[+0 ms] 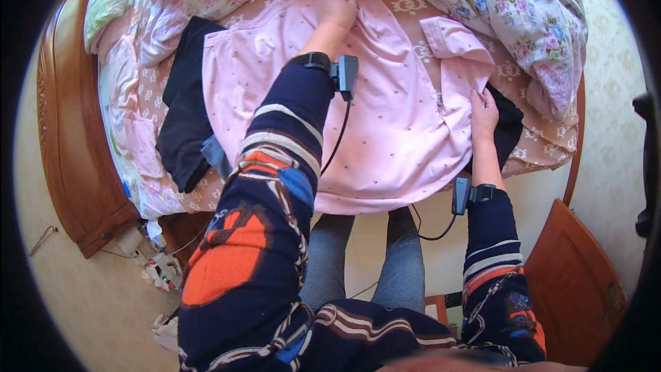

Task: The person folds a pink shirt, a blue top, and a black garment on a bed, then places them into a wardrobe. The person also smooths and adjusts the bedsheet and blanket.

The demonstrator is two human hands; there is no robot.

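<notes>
A pink shirt [372, 117] with a small dark print lies spread over the bed, its lower edge hanging over the front. Far up near its top edge, my left hand [337, 10] is closed on the fabric; the fingertips are partly hidden. On the right, my right hand [485, 116] grips the shirt's side by the sleeve [460, 52], which is bent over at its end. Black clothing [189, 120] sticks out from under the shirt on the left, with a bit of blue cloth [217, 157] beside it. More black cloth [506, 124] shows beside my right hand.
Floral bedding [523, 21] is heaped along the far side of the patterned bed sheet [551, 141]. A wooden headboard [79, 124] stands at the left, and a reddish wooden panel [575, 282] at the lower right. Cables hang from both wrist devices.
</notes>
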